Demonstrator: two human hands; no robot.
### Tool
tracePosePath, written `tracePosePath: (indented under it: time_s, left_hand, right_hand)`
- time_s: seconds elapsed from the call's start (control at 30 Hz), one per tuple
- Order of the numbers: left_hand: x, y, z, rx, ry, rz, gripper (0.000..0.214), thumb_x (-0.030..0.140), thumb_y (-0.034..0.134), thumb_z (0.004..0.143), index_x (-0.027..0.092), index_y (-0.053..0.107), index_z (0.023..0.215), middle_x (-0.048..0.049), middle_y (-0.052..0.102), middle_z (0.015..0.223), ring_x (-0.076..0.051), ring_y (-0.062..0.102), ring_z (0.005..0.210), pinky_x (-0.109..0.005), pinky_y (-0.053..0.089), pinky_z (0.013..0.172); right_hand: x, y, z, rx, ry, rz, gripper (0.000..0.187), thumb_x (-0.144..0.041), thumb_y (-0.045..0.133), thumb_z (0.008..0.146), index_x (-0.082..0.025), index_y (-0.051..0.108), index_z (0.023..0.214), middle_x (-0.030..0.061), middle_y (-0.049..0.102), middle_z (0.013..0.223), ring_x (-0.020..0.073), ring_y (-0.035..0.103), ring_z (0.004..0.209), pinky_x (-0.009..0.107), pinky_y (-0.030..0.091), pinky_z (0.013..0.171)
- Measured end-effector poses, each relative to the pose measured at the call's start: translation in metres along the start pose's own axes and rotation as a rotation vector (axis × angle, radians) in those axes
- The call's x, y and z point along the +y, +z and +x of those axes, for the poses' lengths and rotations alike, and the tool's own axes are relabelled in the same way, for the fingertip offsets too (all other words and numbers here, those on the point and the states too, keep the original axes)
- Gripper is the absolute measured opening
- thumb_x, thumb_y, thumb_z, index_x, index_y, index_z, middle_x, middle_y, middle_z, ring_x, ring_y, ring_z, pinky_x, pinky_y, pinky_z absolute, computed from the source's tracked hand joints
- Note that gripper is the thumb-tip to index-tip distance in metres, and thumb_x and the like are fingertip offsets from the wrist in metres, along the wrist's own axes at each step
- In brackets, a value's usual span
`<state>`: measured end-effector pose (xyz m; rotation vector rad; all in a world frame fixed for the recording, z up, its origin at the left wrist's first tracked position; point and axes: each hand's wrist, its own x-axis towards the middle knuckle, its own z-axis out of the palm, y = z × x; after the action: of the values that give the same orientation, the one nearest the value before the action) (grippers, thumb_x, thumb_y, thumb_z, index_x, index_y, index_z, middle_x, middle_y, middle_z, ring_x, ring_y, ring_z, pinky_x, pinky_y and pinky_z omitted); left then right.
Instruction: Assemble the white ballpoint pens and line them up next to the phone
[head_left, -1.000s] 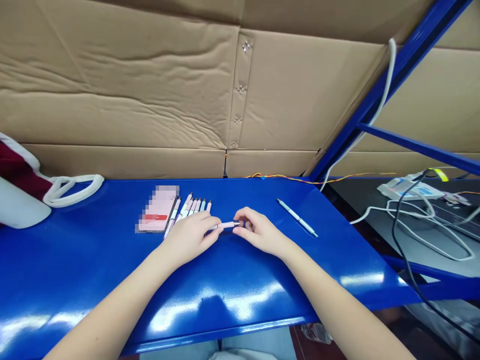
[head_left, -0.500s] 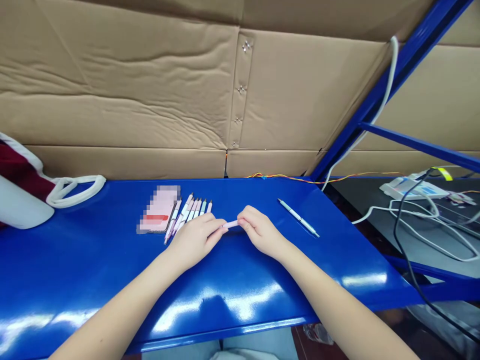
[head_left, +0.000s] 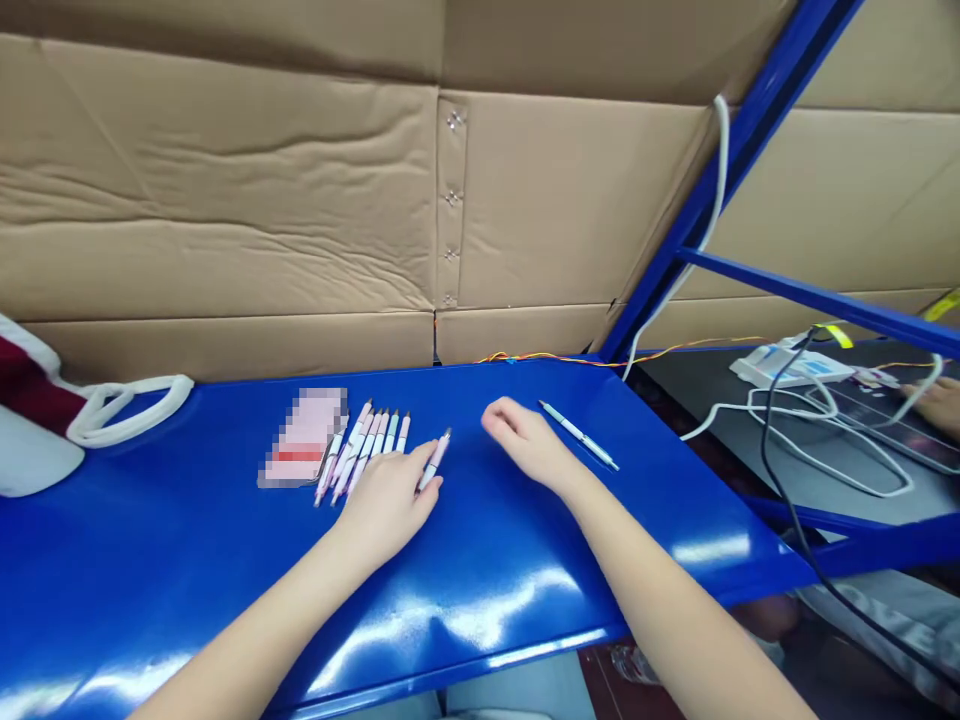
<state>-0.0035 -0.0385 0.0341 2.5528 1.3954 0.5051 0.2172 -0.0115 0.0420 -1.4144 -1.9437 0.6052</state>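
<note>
My left hand [head_left: 386, 505] is closed around a slim pale pen [head_left: 433, 464], pinched between thumb and fingers, its tip pointing up and away. Partly behind that hand lies a row of several pink, white and light-blue pens [head_left: 352, 450], side by side on the blue table [head_left: 480, 530]. To the right, my right hand [head_left: 529, 440] hovers with its fingers curled in, and nothing shows in them. Just beyond it a single light-blue pen [head_left: 579, 436] rests slantwise on the table.
Left of the pens lies a pink, blurred-out rectangular item [head_left: 306, 430]. A white strap [head_left: 135, 410] and a whitish rounded object [head_left: 34, 450] sit at the far left. Cardboard [head_left: 300, 200] stands behind. White cables [head_left: 825, 470] and another person's hand [head_left: 937, 402] are at right.
My right hand has let go of the pen, and the hands have moved apart. The pen is now in my left hand alone, tilted upward. The view has turned slightly right.
</note>
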Motion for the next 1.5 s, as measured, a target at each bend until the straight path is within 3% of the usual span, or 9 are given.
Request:
tracePosePath:
  time_s: [0.2,0.3,0.43,0.63,0.73,0.93,1.03,1.23,1.5]
  left_hand:
    - [-0.014,0.01,0.013,0.051,-0.072,0.198,0.045,0.021,0.046,0.085,0.018,0.043,0.13,-0.0146,0.052,0.121,-0.025,0.061,0.091,-0.034,0.051,0.068]
    - [-0.016,0.009,0.017,0.1,-0.144,0.225,0.042,0.022,0.045,0.086,0.02,0.043,0.127,-0.0137,0.049,0.12,-0.023,0.061,0.089,-0.029,0.05,0.059]
    - [-0.018,0.009,0.02,0.13,-0.206,0.192,0.039,0.022,0.042,0.087,0.02,0.041,0.125,-0.0136,0.049,0.119,-0.023,0.06,0.087,-0.028,0.048,0.055]
    - [-0.021,0.012,0.019,0.173,-0.21,0.14,0.03,0.033,0.046,0.087,0.019,0.049,0.113,-0.0114,0.052,0.111,-0.021,0.061,0.083,-0.028,0.047,0.056]
    - [-0.018,0.006,0.018,0.221,-0.189,0.069,0.03,0.04,0.042,0.09,0.018,0.053,0.107,-0.01,0.056,0.107,-0.022,0.06,0.086,-0.031,0.048,0.063]
    - [-0.005,-0.007,0.007,0.158,0.079,-0.113,0.024,0.038,0.051,0.086,0.021,0.057,0.101,-0.0024,0.064,0.091,-0.018,0.061,0.083,-0.031,0.047,0.075]
    - [-0.01,-0.007,0.003,0.164,0.119,-0.054,0.02,0.03,0.043,0.091,0.021,0.058,0.102,-0.0036,0.066,0.094,-0.017,0.061,0.085,-0.029,0.048,0.075]
    - [-0.022,-0.01,0.003,0.24,0.253,0.087,0.022,0.025,0.041,0.092,0.019,0.06,0.1,-0.0075,0.063,0.098,-0.02,0.057,0.093,-0.035,0.048,0.081]
    - [-0.018,-0.012,0.0,0.17,0.277,0.004,0.023,0.027,0.039,0.094,0.019,0.059,0.1,-0.0058,0.064,0.095,-0.017,0.058,0.088,-0.03,0.048,0.078]
  right_hand:
    - [0.057,-0.05,0.004,0.18,0.365,-0.457,0.03,-0.047,0.049,0.083,-0.018,0.056,0.085,0.0067,0.058,0.084,0.0195,0.055,0.076,0.029,0.039,0.066]
    - [0.075,-0.055,0.005,0.121,0.529,-0.58,0.033,-0.045,0.056,0.079,-0.016,0.057,0.095,0.0136,0.057,0.098,0.0251,0.057,0.086,0.031,0.04,0.07]
    - [0.071,-0.046,0.007,0.057,0.531,-0.524,0.018,-0.032,0.055,0.08,-0.017,0.057,0.089,0.0127,0.061,0.09,0.0244,0.06,0.08,0.03,0.041,0.064]
    - [0.032,-0.02,0.01,0.042,0.424,-0.073,0.019,-0.022,0.051,0.075,-0.019,0.057,0.093,-0.0022,0.058,0.059,0.0123,0.056,0.05,0.022,0.041,0.046]
    - [0.006,0.0,0.005,0.011,0.404,0.524,0.017,-0.02,0.052,0.071,-0.019,0.052,0.088,-0.0049,0.055,0.053,0.0103,0.054,0.041,0.019,0.041,0.037]
    - [-0.028,0.033,-0.007,-0.096,0.382,0.992,0.021,-0.034,0.06,0.076,-0.019,0.047,0.082,0.0025,0.068,0.077,0.0146,0.069,0.068,0.025,0.054,0.06]
    - [-0.026,0.033,-0.01,-0.118,0.262,0.803,0.023,-0.039,0.058,0.079,-0.019,0.052,0.086,0.0041,0.067,0.084,0.0165,0.067,0.075,0.028,0.054,0.062]
    - [-0.02,0.015,-0.013,-0.132,-0.214,-0.006,0.022,-0.032,0.043,0.091,-0.019,0.061,0.086,0.0035,0.06,0.081,0.015,0.056,0.077,0.029,0.045,0.073]
    - [-0.016,0.015,-0.013,-0.165,-0.336,-0.097,0.023,-0.027,0.04,0.093,-0.019,0.059,0.083,0.0042,0.059,0.079,0.0151,0.055,0.074,0.027,0.043,0.072]
